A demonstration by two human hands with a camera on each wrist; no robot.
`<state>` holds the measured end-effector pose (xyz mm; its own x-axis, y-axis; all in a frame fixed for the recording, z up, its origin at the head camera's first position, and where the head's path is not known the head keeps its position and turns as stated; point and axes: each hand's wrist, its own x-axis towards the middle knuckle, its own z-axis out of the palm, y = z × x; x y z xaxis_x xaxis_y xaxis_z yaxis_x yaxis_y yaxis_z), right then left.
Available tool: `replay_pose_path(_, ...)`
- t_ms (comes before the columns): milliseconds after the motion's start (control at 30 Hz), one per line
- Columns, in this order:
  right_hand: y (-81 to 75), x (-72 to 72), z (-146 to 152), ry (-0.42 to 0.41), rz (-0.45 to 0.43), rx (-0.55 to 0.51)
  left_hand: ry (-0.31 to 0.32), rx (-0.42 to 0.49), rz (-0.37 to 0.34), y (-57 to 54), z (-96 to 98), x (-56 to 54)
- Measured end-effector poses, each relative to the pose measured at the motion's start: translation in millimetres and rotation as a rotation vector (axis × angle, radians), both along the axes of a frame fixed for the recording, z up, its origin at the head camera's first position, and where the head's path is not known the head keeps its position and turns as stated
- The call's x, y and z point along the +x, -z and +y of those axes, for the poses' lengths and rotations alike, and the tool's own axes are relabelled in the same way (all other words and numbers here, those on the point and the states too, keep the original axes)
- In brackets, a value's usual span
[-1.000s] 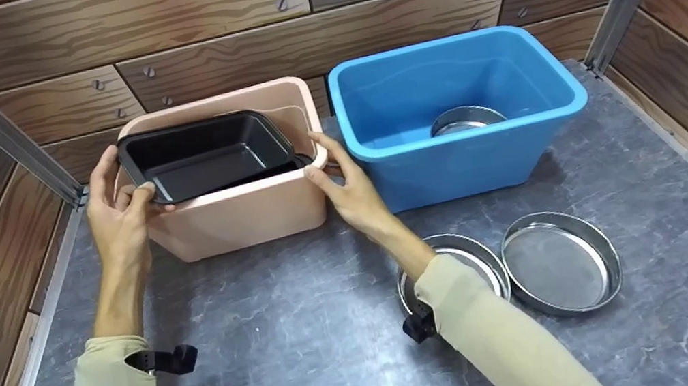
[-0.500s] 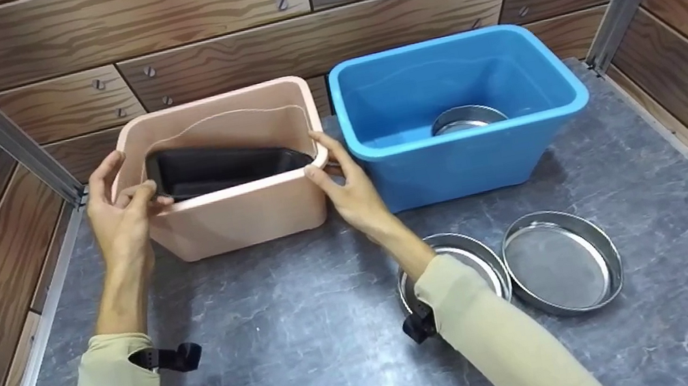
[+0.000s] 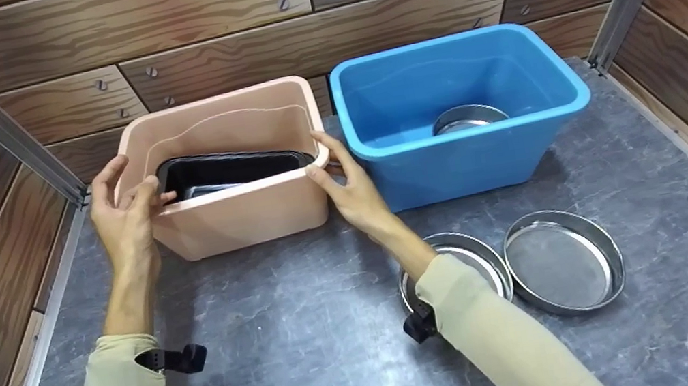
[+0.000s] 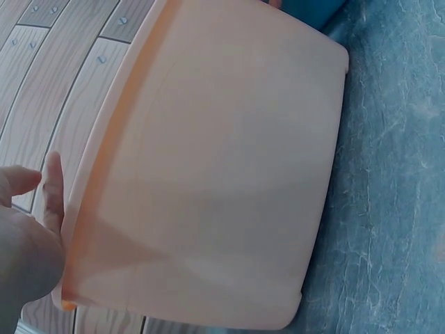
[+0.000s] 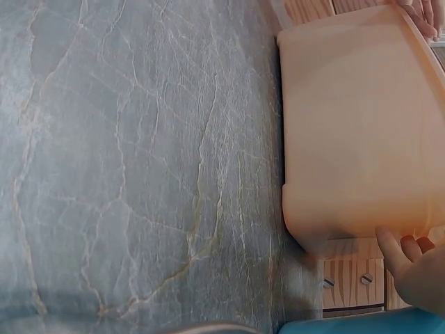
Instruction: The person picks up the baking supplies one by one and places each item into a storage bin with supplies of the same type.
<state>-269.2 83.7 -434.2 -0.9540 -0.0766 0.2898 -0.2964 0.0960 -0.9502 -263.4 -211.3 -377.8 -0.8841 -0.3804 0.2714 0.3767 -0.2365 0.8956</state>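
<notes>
A black rectangular baking pan (image 3: pixel 242 161) lies inside the pink bin (image 3: pixel 244 216), its lower part hidden by the bin's front wall. My left hand (image 3: pixel 121 218) is at the bin's front left corner, fingers loosely bent over the rim and apart from the pan. On the opposite corner, my right hand (image 3: pixel 351 192) holds the bin's rim, thumb at the front and index finger along the right side. In the right wrist view, my right hand (image 5: pixel 421 275) touches the bin's side wall. The left wrist view shows my left hand (image 4: pixel 31 236) by the rim.
To the right stands a blue bin (image 3: pixel 450 166) with a round metal pan (image 3: pixel 467 118) inside. Two more round metal pans, one (image 3: pixel 562 262) fully visible and another (image 3: pixel 464 257) partly under my right forearm, lie on the grey marbled table (image 3: pixel 284 340). Wood-patterned panels surround it.
The black baking pan has left my left hand and dropped from the rim down into the pink bin. Both hands have stayed nearly in place.
</notes>
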Motion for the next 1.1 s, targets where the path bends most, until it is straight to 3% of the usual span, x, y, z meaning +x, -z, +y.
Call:
replay_pose_path(233, -4.1, 1.4, 4.1, 0.007, 0.016, 0.006, 0.009, -0.012, 0.051, -0.6, 10.3, 1.6)
replay_pose_path(400, -5.5, 1.7, 6.7, 0.018, 0.032, 0.014, 0.029, -0.076, 0.068, -1.1, 22.0, 3.2)
replay_pose_path(567, -8.1, 5.3, 7.1, 0.056, 0.04, 0.043, 0.083, -0.102, 0.066, -1.6, 33.8, 8.4)
replay_pose_path(933, -9.3, 32.5, 18.7, 0.101, 0.058, 0.279, 0.197, -0.106, 0.073, 1.4, 58.5, 20.1)
replay_pose_path(1100, -14.9, 44.1, 33.6, 0.117, 0.041, 0.285, 0.251, -0.133, 0.088, -0.5, 74.9, 20.2)
